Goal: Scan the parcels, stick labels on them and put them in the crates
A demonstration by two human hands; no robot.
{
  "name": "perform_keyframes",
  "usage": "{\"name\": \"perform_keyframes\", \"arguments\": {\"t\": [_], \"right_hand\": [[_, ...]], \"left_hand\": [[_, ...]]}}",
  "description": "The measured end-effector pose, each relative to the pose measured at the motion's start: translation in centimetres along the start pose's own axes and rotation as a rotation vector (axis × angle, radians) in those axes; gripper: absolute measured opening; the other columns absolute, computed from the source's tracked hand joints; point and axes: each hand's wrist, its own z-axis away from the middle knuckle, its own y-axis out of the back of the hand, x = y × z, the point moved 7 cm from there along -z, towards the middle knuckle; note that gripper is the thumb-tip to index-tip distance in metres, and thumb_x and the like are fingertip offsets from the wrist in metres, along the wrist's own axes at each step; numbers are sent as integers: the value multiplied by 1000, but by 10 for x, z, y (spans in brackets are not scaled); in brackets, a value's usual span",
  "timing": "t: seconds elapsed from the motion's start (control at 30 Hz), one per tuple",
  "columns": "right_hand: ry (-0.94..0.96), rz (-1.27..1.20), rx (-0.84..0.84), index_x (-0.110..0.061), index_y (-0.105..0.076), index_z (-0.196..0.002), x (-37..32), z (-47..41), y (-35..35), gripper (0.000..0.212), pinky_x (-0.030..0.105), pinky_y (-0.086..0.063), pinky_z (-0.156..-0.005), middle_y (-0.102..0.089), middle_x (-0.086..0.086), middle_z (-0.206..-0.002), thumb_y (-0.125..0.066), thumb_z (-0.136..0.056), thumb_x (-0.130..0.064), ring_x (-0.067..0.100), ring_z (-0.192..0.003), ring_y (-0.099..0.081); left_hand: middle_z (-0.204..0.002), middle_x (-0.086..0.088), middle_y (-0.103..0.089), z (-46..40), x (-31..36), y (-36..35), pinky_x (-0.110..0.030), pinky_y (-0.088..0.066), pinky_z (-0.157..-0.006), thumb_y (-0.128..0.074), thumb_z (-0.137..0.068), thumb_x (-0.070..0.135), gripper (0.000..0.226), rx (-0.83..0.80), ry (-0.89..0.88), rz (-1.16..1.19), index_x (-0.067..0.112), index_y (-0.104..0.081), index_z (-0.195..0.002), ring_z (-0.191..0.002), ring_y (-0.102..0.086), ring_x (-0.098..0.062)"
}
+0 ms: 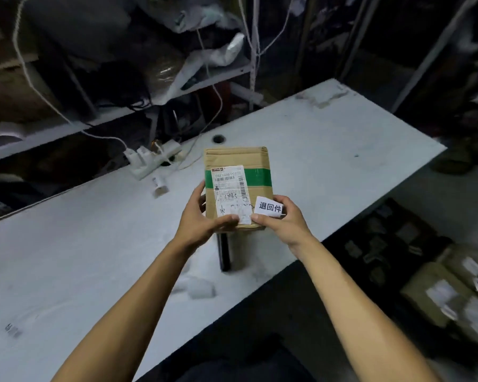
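Head view: a cardboard parcel (238,186) is held above the white surface (342,150), its near end gripped by the left hand (202,216), while a small printed label (269,207) is pinched in the right hand (282,221), not yet stuck down. Boxes (436,293) lie blurred on the floor at right; no scanner can be made out.

The parcel (238,186) is held above the table (329,150) near its right edge — left hand (199,216) at its left side, right hand (282,219) at its near right corner, where a small label (269,207) sits. A power strip (152,158) lies at the far edge — cartons (442,293) on the floor to the right.
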Motion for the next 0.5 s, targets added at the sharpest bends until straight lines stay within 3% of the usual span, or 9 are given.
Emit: {"name": "perform_keyframes", "arguments": {"t": [0.2, 0.33, 0.4, 0.5], "right_hand": [[-39, -95, 286, -15, -57, -121, 31, 39, 190, 61, 19, -56, -73, -71, 5, -111, -89, -70, -3, 15, -98, -68], [-94, -187, 521, -11, -53, -134, 70, 86, 299, 76, 18, -52, -77, -70, 2, -113, -92, -68, -9, 16, -102, -67], [-121, -236, 609, -13, -48, -140, 88, 112, 339, 82, 17, -50, -77, -67, 0, -112, -91, -70, -8, 13, -99, -63], [-175, -328, 746, -12, -41, -147, 123, 152, 404, 93, 32, -55, -92, -67, 1, -116, -91, -69, -10, 17, -106, -64]], "left_hand": [[-130, 5, -65, -15, 27, -196, -45, -61, -87, -97, -61, 26, 108, -303, -4, -55, 34, -36, -149, -117, -66, -19], [-132, 4, -63, -6, 39, -324, -46, -61, -87, -99, -58, 23, 112, -538, 1, -107, 32, -35, -151, -118, -65, -19], [-130, 4, -65, 5, 44, -379, -42, -62, -84, -98, -59, 18, 110, -655, -1, -131, 29, -38, -150, -114, -67, -18], [-121, 3, -70, 24, 48, -471, -28, -60, -79, -96, -60, 5, 99, -833, -11, -178, 23, -45, -143, -107, -69, -8]]}}
